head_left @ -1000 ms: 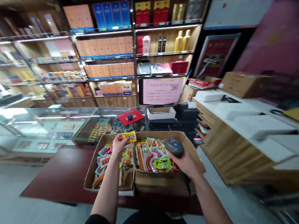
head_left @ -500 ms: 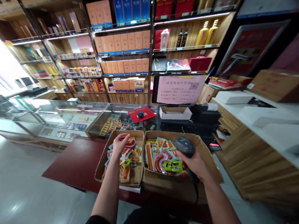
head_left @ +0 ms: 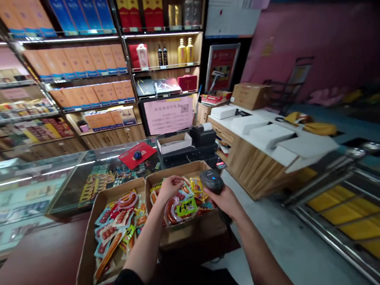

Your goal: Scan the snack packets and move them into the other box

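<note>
My right hand (head_left: 225,199) is closed around a dark handheld barcode scanner (head_left: 212,182) with a small blue light, held over the right side of the right cardboard box (head_left: 190,230). My left hand (head_left: 172,187) is inside that box, among sausage packets. Its fingers are curled together, and their tips and anything in them are hidden. A green packet (head_left: 186,207) and a curved sausage packet (head_left: 171,210) lie just in front of it. The left cardboard box (head_left: 85,238) holds several packets, including a long sausage packet (head_left: 109,256). My left forearm covers part of both boxes.
Behind the boxes stand a glass display case (head_left: 57,168), a red sheet (head_left: 144,151) and a white tray (head_left: 174,143) by a screen with a pink notice (head_left: 168,116). A wooden counter (head_left: 244,164) is at the right, near a metal rail (head_left: 328,224).
The view has turned right. My left hand has moved from the left box into the right one. A long sausage packet now shows in the left box. The scanner remains in my right hand.
</note>
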Demonstrator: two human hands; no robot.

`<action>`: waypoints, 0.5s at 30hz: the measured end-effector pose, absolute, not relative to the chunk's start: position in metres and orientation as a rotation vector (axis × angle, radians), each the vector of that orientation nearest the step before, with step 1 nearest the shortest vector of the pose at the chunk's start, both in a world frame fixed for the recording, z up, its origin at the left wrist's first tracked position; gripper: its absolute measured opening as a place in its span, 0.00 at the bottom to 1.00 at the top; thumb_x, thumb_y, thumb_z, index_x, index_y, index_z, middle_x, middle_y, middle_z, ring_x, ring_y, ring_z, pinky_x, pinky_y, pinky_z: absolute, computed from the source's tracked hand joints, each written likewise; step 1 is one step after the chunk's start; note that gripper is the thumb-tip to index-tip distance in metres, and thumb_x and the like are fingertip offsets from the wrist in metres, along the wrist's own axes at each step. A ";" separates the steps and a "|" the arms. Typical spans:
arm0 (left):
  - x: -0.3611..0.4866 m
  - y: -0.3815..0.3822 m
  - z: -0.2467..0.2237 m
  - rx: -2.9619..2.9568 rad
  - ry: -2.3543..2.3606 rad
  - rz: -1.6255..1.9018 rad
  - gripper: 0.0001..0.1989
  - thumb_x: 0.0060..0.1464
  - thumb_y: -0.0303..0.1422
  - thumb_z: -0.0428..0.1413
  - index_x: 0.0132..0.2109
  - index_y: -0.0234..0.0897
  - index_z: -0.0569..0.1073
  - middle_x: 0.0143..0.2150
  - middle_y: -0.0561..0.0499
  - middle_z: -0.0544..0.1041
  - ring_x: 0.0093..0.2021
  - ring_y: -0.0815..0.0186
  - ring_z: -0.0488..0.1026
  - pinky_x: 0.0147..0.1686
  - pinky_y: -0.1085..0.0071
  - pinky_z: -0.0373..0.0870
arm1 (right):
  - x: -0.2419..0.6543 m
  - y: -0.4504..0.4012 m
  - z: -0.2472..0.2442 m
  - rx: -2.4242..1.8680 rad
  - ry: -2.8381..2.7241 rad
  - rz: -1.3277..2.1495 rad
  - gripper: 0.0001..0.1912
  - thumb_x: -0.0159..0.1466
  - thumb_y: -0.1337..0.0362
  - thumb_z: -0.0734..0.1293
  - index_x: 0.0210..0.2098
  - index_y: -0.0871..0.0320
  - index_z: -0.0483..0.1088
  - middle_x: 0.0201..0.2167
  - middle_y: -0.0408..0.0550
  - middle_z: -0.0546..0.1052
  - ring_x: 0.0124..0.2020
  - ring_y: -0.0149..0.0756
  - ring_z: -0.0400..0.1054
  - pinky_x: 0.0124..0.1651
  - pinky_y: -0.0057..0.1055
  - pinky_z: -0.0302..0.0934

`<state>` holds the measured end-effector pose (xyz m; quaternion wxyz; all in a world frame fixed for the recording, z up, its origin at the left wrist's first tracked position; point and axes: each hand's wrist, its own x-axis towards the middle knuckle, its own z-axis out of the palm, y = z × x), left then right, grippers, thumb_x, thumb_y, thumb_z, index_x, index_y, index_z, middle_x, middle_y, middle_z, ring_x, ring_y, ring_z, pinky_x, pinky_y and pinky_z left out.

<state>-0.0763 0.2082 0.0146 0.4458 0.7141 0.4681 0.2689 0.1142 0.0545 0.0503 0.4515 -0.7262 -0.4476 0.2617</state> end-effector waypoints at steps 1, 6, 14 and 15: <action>-0.069 0.208 0.013 1.819 1.165 0.617 0.10 0.53 0.30 0.62 0.44 0.36 0.81 0.35 0.49 0.83 0.36 0.65 0.79 0.38 0.73 0.72 | 0.115 0.052 0.050 -1.804 -1.076 0.689 0.17 0.59 0.48 0.70 0.30 0.56 0.74 0.17 0.45 0.75 0.19 0.38 0.71 0.24 0.32 0.65; -0.034 0.213 0.004 2.048 1.213 0.378 0.15 0.53 0.26 0.61 0.48 0.37 0.81 0.42 0.45 0.84 0.41 0.60 0.81 0.42 0.71 0.71 | 0.119 0.042 0.042 -1.773 -0.989 0.729 0.16 0.59 0.48 0.70 0.32 0.55 0.71 0.16 0.41 0.73 0.18 0.35 0.68 0.23 0.30 0.63; 0.022 0.217 -0.008 2.443 1.372 -0.064 0.24 0.53 0.42 0.64 0.52 0.31 0.80 0.54 0.31 0.78 0.58 0.45 0.73 0.52 0.62 0.69 | 0.114 0.031 0.046 -1.808 -0.993 0.686 0.14 0.60 0.50 0.68 0.31 0.55 0.70 0.16 0.40 0.72 0.17 0.34 0.68 0.24 0.30 0.63; 0.025 0.216 -0.009 2.481 1.385 -0.084 0.25 0.52 0.44 0.64 0.52 0.30 0.80 0.55 0.28 0.77 0.59 0.44 0.72 0.53 0.62 0.69 | 0.113 0.030 0.048 -1.814 -0.986 0.685 0.14 0.60 0.50 0.69 0.31 0.54 0.70 0.16 0.40 0.73 0.17 0.35 0.68 0.24 0.30 0.63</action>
